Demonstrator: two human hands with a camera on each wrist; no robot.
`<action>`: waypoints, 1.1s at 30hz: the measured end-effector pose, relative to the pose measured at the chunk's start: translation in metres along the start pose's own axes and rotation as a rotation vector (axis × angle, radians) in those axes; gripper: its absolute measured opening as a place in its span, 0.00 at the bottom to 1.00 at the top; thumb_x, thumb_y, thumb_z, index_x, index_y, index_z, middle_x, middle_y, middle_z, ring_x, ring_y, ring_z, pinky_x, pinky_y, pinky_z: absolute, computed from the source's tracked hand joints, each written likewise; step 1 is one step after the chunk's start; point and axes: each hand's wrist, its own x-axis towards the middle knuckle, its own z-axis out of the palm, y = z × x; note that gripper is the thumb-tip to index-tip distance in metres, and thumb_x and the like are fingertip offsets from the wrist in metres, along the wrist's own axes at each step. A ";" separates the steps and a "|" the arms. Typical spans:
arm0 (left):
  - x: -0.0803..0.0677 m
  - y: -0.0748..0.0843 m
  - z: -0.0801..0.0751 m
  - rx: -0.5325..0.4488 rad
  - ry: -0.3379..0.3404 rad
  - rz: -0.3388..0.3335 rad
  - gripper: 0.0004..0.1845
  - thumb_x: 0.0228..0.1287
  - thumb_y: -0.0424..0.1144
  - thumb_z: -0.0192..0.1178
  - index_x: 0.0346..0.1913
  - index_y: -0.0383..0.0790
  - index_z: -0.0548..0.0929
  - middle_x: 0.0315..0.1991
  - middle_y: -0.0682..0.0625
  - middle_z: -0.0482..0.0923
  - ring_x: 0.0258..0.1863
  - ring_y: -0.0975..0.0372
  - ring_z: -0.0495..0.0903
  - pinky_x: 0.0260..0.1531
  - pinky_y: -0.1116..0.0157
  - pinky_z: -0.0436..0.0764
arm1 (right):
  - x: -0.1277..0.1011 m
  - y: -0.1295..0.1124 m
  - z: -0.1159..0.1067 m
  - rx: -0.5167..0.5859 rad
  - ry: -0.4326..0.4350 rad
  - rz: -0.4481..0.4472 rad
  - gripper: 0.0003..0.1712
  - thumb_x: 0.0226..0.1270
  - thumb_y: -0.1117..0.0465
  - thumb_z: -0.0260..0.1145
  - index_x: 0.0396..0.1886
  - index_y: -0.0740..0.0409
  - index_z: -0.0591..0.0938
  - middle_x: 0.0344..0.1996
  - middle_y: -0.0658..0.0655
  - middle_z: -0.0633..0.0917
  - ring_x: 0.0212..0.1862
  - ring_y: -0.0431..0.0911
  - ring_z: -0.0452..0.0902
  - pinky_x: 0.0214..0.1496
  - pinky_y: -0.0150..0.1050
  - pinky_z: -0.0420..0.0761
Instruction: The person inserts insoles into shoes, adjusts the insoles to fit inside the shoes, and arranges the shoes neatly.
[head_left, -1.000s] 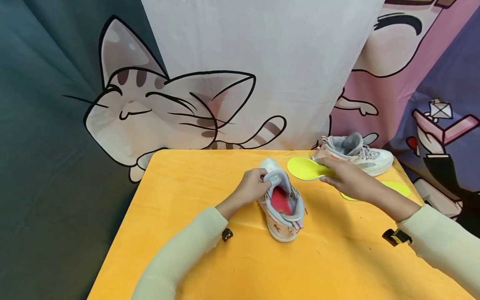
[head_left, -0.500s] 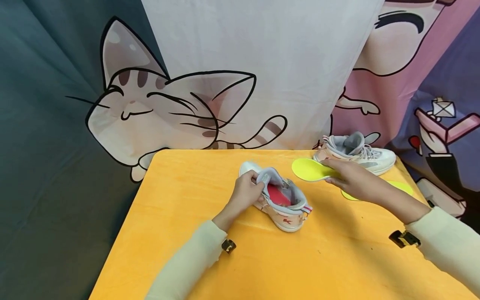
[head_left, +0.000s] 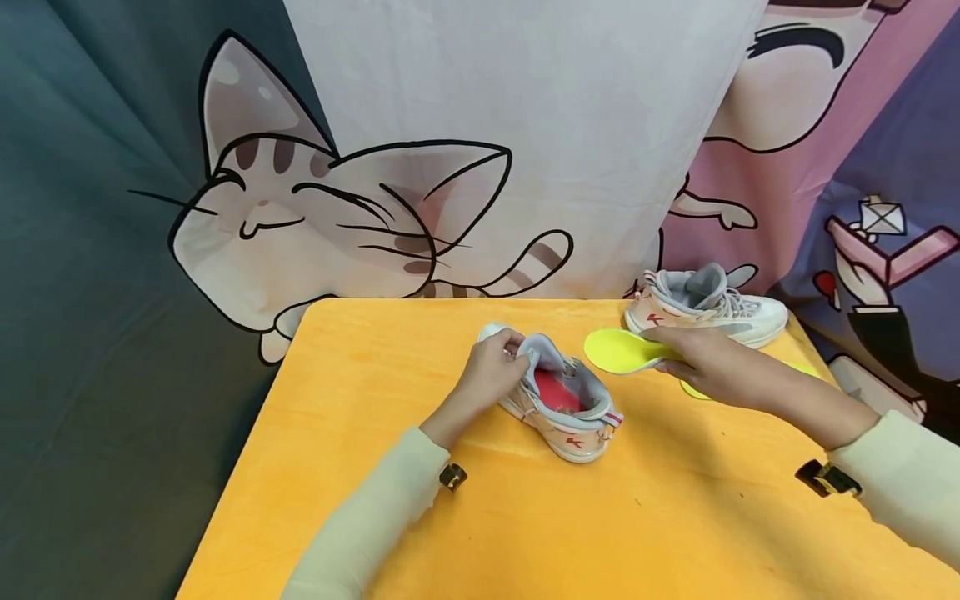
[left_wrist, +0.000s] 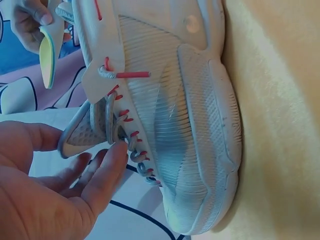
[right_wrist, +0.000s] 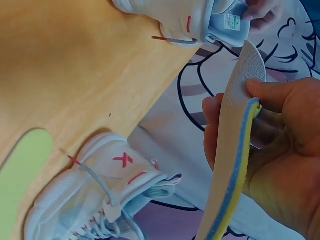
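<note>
A pale sneaker (head_left: 558, 432) with a red insole lining (head_left: 553, 390) stands mid-table in the head view, its toe pointing away to the left. My left hand (head_left: 491, 367) pinches its tongue (left_wrist: 82, 132) between thumb and fingers, pulling it up from the opening. To the right of that shoe, my right hand (head_left: 708, 362) grips a yellow insole (head_left: 621, 351) in the air, apart from the shoe. The right wrist view shows the insole's light underside (right_wrist: 235, 120) and blue-and-yellow edge, with my thumb on one face and fingers on the other.
Another matching sneaker (head_left: 757, 321) sits at the table's back right corner. A second yellow insole (head_left: 693, 390) lies on the yellow table (head_left: 420, 533), partly hidden behind my right arm. A printed cloth (head_left: 600, 125) hangs behind the table's back edge.
The sneaker under my left hand has turned, its toe swinging left and its heel right. The held insole has shifted slightly right and lower with my right hand.
</note>
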 end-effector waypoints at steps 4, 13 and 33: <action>0.003 0.002 -0.003 -0.007 -0.008 0.020 0.13 0.68 0.35 0.62 0.53 0.35 0.85 0.42 0.47 0.86 0.38 0.62 0.83 0.41 0.64 0.84 | 0.003 -0.005 -0.003 -0.003 -0.012 -0.029 0.20 0.65 0.67 0.73 0.57 0.59 0.82 0.43 0.49 0.86 0.40 0.41 0.78 0.42 0.42 0.82; 0.007 0.004 -0.006 0.006 -0.020 0.036 0.14 0.67 0.33 0.62 0.53 0.35 0.87 0.42 0.47 0.87 0.40 0.61 0.83 0.41 0.66 0.84 | 0.015 -0.021 -0.009 0.000 -0.089 -0.061 0.18 0.67 0.66 0.72 0.56 0.59 0.82 0.41 0.46 0.85 0.39 0.39 0.77 0.42 0.39 0.83; 0.008 0.006 -0.011 0.017 -0.054 0.007 0.14 0.68 0.33 0.63 0.54 0.36 0.87 0.45 0.47 0.86 0.40 0.61 0.84 0.38 0.67 0.83 | 0.053 -0.034 -0.013 0.049 -0.507 -0.038 0.09 0.74 0.54 0.68 0.47 0.52 0.84 0.28 0.42 0.77 0.29 0.36 0.71 0.34 0.31 0.73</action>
